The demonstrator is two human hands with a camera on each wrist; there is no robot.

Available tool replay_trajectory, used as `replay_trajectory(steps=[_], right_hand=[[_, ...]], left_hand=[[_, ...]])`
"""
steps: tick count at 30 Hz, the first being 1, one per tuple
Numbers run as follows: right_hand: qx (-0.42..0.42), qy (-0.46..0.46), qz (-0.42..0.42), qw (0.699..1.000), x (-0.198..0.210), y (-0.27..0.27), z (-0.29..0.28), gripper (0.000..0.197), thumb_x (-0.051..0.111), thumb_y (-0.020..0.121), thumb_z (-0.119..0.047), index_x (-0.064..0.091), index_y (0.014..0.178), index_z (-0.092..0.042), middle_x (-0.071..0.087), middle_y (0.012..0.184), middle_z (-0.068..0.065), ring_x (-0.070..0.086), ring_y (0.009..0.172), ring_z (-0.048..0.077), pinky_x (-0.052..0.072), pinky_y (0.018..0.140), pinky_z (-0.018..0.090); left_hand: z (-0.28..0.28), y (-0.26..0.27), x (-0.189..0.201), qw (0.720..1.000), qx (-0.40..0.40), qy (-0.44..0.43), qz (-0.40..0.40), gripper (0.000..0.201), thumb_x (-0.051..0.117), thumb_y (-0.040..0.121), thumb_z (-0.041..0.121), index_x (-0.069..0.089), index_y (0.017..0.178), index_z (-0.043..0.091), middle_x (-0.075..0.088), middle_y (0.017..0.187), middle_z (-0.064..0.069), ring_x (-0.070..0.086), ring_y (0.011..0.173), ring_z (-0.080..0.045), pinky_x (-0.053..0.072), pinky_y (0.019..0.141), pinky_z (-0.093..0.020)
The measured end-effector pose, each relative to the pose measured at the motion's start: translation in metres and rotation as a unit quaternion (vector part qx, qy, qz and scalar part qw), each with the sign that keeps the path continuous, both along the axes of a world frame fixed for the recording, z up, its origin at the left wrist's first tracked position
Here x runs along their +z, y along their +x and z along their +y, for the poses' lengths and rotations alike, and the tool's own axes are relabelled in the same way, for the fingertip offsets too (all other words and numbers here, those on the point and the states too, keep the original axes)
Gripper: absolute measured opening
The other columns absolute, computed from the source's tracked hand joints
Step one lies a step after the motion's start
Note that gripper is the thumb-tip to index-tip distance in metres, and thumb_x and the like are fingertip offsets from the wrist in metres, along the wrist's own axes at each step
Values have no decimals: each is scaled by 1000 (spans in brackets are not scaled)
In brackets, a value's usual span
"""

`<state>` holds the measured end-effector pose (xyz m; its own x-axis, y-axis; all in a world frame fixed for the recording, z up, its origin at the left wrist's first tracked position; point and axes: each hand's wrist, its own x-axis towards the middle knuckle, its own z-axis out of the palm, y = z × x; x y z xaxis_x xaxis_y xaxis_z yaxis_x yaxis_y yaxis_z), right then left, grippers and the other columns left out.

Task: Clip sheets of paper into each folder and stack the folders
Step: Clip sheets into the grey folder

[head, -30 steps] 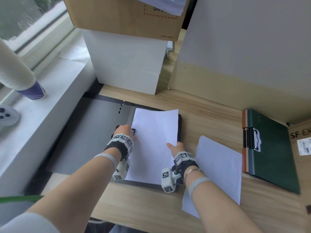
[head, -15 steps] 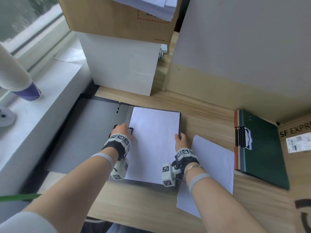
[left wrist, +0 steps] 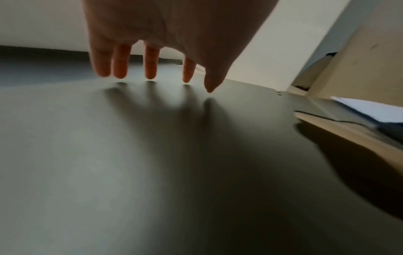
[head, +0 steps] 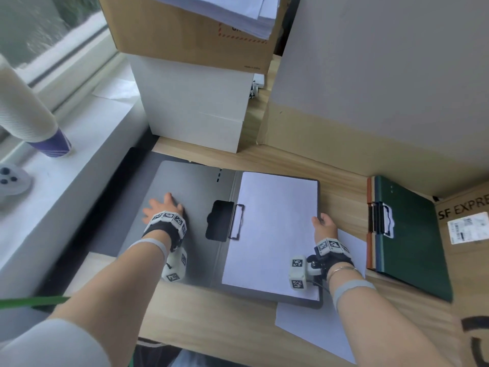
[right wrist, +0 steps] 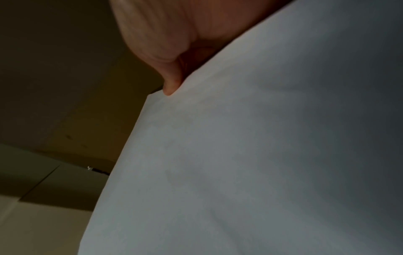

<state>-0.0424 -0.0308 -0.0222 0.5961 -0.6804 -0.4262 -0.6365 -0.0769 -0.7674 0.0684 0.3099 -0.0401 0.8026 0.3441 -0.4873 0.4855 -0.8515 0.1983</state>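
two hands are on the open grey folder (head: 185,186) now. a moment ago the left hand (head: 162,207) was down at the black clip (head: 225,225), by the paper's edge. now it has moved away to the left and hovers just over the folder's open cover, fingers (left wrist: 119,69) straight and spread, holding nothing. the clip looks shut on the left edge of the white sheet (head: 272,231), so this sheet seems to be clipped in.

the right hand (head: 324,226) is at the right edge of the folder, about where it was before. its thumb lies on top of the sheet, and the other fingers are hidden below, so i cannot tell just how tight it holds. it looks like it pinches the edge.

i think the next step is to close the cover and stack it. the green folder (head: 412,234) lies closed on the right. one more loose sheet (head: 317,329) lies on the wooden table (head: 225,319), partly under the grey folder.
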Motion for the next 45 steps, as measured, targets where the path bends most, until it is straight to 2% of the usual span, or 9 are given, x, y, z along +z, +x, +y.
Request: replay_trajectory(steps=[10,17,20,25,30,34,38,42,45], right_hand=[[5,-1,8,1000,-19,-9,-5,37,46,94,-10,50,128,5,57,130,19,52,102,19,40,90,29],[-6,3,24,1000,-2,-5,-6,44,43,96,-15,40,138,-1,47,142,14,45,130,28,34,105,30],[-19,16,14,1000,2,-6,-9,46,40,98,-18,36,141,-2,40,147,12,38,135,26,28,110,30],[-24,53,0,998,9,-12,-10,48,39,98,-26,36,141,-6,39,148,9,38,135,25,27,112,30],[-7,125,-11,992,23,-18,-6,50,36,98,-32,39,139,-4,45,142,10,45,127,22,33,103,28],[6,173,-19,985,27,-23,-3,57,36,96,-43,32,142,-10,38,148,11,36,137,28,29,115,40],[-1,292,-54,955,22,-39,-11,72,48,84,-58,33,144,-21,40,148,4,40,135,23,29,115,43],[46,336,-70,938,25,-49,-12,38,34,100,-27,39,137,-19,51,132,6,53,112,20,42,97,31],[95,325,-77,938,17,-51,-17,50,39,97,-2,30,143,-19,55,120,9,63,92,13,54,75,18]], left_hand=[[28,0,-3,998,43,40,15,43,48,90,43,38,130,30,35,133,-15,35,122,-37,29,104,-44],[42,24,38,996,-79,37,27,61,49,87,8,28,135,41,38,138,-13,41,126,-41,33,106,-49],[45,47,65,982,-186,-1,16,63,51,81,1,37,132,36,55,123,-15,59,102,-35,49,93,-40],[11,63,140,932,-353,-67,-32,35,58,88,6,57,123,14,52,92,-6,55,72,-20,40,63,-22],[-75,37,182,874,-439,-206,-31,11,49,96,19,59,99,17,61,72,4,57,38,9,48,51,-5],[-159,-4,170,805,-553,-212,-33,27,36,101,22,58,113,10,64,78,-3,63,67,-15,49,67,-23],[-217,-37,138,727,-684,-25,-51,36,31,101,28,42,135,27,55,128,-10,60,108,-31,49,86,-35],[-247,-52,101,678,-729,69,-58,47,34,100,30,25,145,38,40,142,-5,47,126,-32,46,95,-39],[-252,-58,79,688,-721,69,-45,53,38,99,33,19,147,42,41,142,-5,46,127,-32,44,98,-41]])
